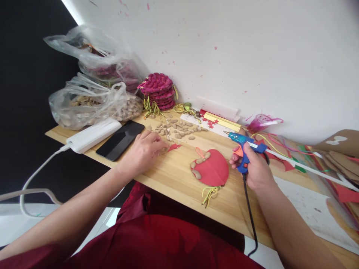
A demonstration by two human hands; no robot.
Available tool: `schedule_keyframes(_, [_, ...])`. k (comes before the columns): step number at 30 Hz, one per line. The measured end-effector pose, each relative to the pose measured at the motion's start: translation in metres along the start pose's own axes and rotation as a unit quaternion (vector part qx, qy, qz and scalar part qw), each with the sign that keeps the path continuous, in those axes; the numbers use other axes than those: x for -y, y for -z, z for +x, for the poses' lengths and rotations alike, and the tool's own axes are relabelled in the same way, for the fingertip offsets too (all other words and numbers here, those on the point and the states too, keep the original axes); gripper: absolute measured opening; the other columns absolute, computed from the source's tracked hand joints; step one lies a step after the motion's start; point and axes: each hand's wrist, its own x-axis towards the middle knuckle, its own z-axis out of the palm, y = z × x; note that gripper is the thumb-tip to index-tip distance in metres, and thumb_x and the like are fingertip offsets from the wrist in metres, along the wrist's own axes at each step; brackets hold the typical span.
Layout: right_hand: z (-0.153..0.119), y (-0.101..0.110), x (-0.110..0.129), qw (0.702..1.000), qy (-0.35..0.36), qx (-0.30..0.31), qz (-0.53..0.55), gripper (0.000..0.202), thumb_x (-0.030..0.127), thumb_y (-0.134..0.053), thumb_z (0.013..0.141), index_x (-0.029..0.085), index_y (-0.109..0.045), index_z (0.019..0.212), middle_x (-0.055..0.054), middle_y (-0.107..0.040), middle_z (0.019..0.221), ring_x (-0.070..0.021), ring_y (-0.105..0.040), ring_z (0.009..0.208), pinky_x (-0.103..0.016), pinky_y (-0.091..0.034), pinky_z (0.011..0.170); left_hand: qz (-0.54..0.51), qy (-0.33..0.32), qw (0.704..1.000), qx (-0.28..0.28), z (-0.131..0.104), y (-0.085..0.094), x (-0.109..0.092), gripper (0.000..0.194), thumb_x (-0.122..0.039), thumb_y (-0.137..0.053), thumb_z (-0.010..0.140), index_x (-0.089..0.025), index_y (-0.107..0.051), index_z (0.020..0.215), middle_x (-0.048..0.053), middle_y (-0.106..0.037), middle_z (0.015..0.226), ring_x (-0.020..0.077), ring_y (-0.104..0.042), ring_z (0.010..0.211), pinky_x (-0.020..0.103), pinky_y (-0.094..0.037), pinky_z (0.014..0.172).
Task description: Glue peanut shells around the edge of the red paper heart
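Observation:
My right hand (259, 170) grips a blue hot glue gun (238, 139) with an orange trigger; its nozzle points left and a white glue stick (303, 166) sticks out behind. Below the nozzle lies a round red paper disc (214, 170) with several peanuts along its left rim, an orange loop (199, 152) at the top and a yellow-green tassel (210, 194) at the bottom. My left hand (144, 152) rests low over the table beside loose peanuts (179, 129), fingers bent and close together; what lies under the fingertips is hidden. Small red paper scraps (174, 147) are beside them.
A black phone (120, 140) and white power strip (94, 135) lie on the left. Behind are plastic bags (95, 101) and stacked purple discs (158, 91). Red paper stars (210, 122) lie near the wall; paper and cardboard (342, 164) crowd the right. The gun's black cord (249, 213) hangs over the edge.

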Motion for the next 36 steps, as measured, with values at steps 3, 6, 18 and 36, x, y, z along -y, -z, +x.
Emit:
schedule_keyframes(3, [0.001, 0.001, 0.000, 1.000, -0.002, 0.005, 0.005, 0.055, 0.069, -0.087, 0.063, 0.018, -0.070, 0.076, 0.000, -0.062, 0.057, -0.0143, -0.062, 0.051, -0.021, -0.050, 0.042, 0.044, 0.019, 0.999, -0.004, -0.003, 0.005, 0.001, 0.026, -0.011, -0.060, 0.092, -0.025, -0.080, 0.099, 0.009, -0.069, 0.100, 0.0269, -0.057, 0.095, 0.042, -0.046, 0.082])
schedule_keyframes(6, [0.001, 0.001, -0.001, 1.000, -0.003, 0.007, 0.002, 0.055, 0.070, -0.086, 0.064, 0.018, -0.070, 0.077, 0.000, -0.062, 0.058, -0.0146, -0.063, 0.052, -0.021, -0.050, 0.043, 0.052, 0.021, 0.998, -0.002, -0.003, 0.006, -0.002, 0.025, -0.012, -0.058, 0.093, -0.023, -0.080, 0.099, 0.010, -0.070, 0.101, 0.0277, -0.058, 0.097, 0.043, -0.046, 0.082])
schedule_keyframes(18, [-0.002, 0.000, 0.001, 1.000, -0.001, 0.005, -0.008, 0.045, 0.064, -0.082, 0.073, 0.021, -0.070, 0.077, 0.000, -0.062, 0.059, -0.0148, -0.063, 0.053, -0.022, -0.050, 0.043, -0.051, 0.008, 0.999, 0.011, 0.004, -0.001, -0.003, 0.027, -0.019, -0.054, 0.099, -0.022, -0.078, 0.112, 0.008, -0.071, 0.103, 0.0240, -0.063, 0.100, 0.041, -0.051, 0.092])
schedule_keyframes(36, [-0.003, -0.002, 0.003, 1.000, -0.005, -0.001, 0.001, 0.051, 0.064, -0.086, 0.068, 0.017, -0.070, 0.079, -0.003, -0.063, 0.059, -0.0195, -0.069, 0.059, -0.023, -0.050, 0.044, -0.086, 0.083, 0.993, 0.005, 0.006, 0.002, 0.007, 0.029, -0.016, -0.050, 0.094, -0.019, -0.078, 0.101, 0.008, -0.075, 0.103, 0.0219, -0.070, 0.094, 0.037, -0.057, 0.089])
